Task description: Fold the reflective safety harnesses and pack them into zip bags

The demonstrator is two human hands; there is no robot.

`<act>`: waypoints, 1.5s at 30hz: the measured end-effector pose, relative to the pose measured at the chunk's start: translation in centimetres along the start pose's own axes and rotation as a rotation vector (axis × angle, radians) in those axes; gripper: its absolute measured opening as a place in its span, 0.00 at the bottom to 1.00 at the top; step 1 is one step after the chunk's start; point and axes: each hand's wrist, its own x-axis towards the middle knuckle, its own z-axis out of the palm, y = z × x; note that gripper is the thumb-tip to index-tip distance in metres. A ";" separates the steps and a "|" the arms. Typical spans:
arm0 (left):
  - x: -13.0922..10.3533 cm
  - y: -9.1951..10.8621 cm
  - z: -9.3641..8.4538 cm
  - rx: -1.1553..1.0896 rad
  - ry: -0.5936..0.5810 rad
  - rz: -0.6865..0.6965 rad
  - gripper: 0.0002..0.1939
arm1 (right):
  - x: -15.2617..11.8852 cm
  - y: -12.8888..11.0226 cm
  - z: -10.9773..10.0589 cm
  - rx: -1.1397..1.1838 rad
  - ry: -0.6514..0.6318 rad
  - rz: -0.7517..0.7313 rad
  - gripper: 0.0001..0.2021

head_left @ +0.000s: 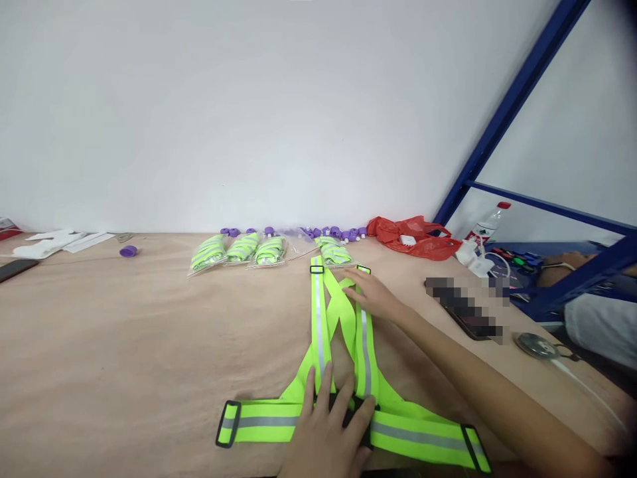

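A neon yellow-green reflective strap harness (423, 438) with grey stripes and black buckles lies spread on the table. My left hand (328, 431) rests on its lower middle, fingers spread over the dark centre piece. Over the top of the right-hand upright strap is my right hand (371, 292), its fingers stretched out to the left near the upper buckle. Just beyond the harness top sits a clear bag (333, 252) with a folded strap set inside. Three similar bags (209, 252) lie to the left of it.
Purple rings (336, 232) line the wall, with one ring (128, 251) at the left. A red plastic bag (415, 236), bottle (488, 224), dark phone (462, 309) and round device (536, 346) are at the right. A blue frame (507, 106) stands beside a person's arm (562, 265).
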 end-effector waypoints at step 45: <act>0.0 2.5 -2.1 -0.138 -0.124 -0.088 0.27 | 1.5 -2.9 3.6 -0.113 -0.410 -0.121 0.34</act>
